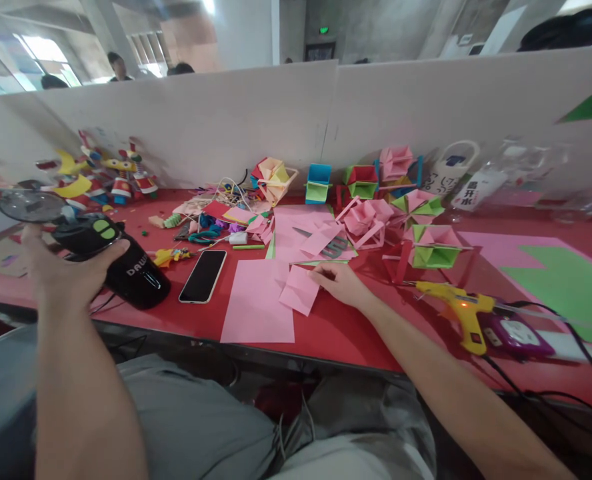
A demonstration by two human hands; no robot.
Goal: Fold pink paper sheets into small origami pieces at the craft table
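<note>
A: From the head view, what do the hands have?
B: The left hand (69, 277), at nine o'clock, is wrapped round a tilted, glossy black tumbler (141, 270). The right hand (349, 285) pinches a small creased pink paper (300, 295) just below centre, at six.
A: What lies around that paper?
B: It overlaps a smooth, flat pink sheet (256, 310) at seven. A slab-shaped phone (203, 277) lies at eight, and a yellow plastic glue gun (463, 308), its small light glowing orange, at four. Angular folded-paper models (433, 247) cluster towards two.
A: The surface and room?
B: The bench (346, 337) is plain red, backed by a pale, flat partition (201, 123). Beyond it are grey walls, with a green lit sign (324, 31) at twelve.
</note>
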